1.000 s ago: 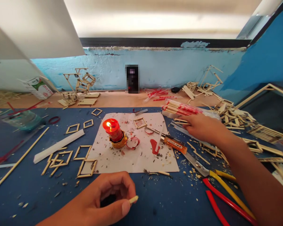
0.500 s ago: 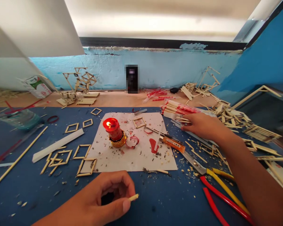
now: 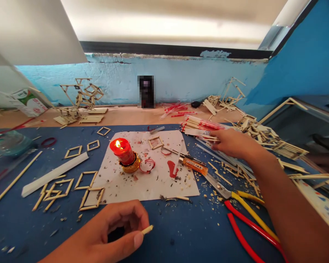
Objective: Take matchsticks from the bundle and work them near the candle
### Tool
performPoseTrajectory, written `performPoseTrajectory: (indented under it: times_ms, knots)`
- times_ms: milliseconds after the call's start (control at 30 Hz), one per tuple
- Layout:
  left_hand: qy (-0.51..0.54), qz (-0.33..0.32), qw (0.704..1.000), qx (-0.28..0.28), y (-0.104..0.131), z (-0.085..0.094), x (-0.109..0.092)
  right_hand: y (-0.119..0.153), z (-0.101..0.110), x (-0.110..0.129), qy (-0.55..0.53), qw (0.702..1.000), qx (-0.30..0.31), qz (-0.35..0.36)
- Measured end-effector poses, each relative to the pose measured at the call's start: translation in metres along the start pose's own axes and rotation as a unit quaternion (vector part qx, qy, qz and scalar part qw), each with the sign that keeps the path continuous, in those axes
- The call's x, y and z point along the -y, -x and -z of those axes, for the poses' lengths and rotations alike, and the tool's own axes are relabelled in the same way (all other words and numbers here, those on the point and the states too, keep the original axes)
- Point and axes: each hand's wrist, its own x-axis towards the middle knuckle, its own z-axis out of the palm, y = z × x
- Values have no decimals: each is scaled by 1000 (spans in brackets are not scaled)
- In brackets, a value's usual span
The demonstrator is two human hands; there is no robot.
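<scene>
My left hand [image 3: 120,230] is closed in the foreground, pinching a short piece of thin wooden stick [image 3: 147,229] between thumb and finger. At the right, my right hand [image 3: 233,144] reaches over the near edge of a plastic packet of red-tipped sticks [image 3: 200,123]. Its fingers are closed by some pale stick ends and a printed strip [image 3: 199,133]; what they grip is partly hidden. A lit red candle [image 3: 124,151] in an amber holder stands on a white paper sheet [image 3: 142,188]. A small square stick frame [image 3: 155,143] lies on that sheet.
Orange-handled cutter [image 3: 194,166] and red-and-yellow-handled pliers [image 3: 235,199] lie on the right. Several square stick frames [image 3: 86,180] and a white strip [image 3: 55,173] are at the left. Stick structures [image 3: 89,96] and a dark phone-like object [image 3: 147,93] stand at the back. Loose sticks pile up right.
The view has turned slightly right, shifting most things leftward. A printed strip now shows beside my right fingers, which stay at the packet. My left hand keeps its pinch on the stick piece.
</scene>
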Motion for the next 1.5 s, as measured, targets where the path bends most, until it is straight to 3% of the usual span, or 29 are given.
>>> performPoseTrajectory:
  times_ms: [533, 667, 800, 900, 1000, 1067, 1267, 1433, 1500]
  knots:
    - [-6, 3, 1000, -9, -2, -1, -6, 3, 8, 11, 29, 999, 5, -46]
    - [-70, -6, 994, -85, -3, -5, -10, 2, 11, 8, -21, 999, 9, -34]
    - [-178, -58, 966, -176, -8, -10, -15, 10, 22, 10, -136, 989, 46, 37]
    - [-207, -105, 948, -219, -11, -12, -13, 23, 35, 23, -280, 950, 103, 98]
    - [-222, -156, 932, -241, -11, -15, -11, 37, 49, 47, -457, 853, 194, 157]
    - [-215, -192, 932, -218, -11, -20, -13, 46, 58, 65, -503, 813, 232, 179]
    - [-127, -283, 933, -184, -19, -33, -35, 72, 64, 113, -522, 790, 261, 188]
    - [-180, -312, 912, -195, -15, -28, -44, 88, 59, 132, -565, 738, 296, 219]
    - [-186, -329, 909, -174, -9, -24, -44, 91, 59, 136, -560, 740, 277, 247]
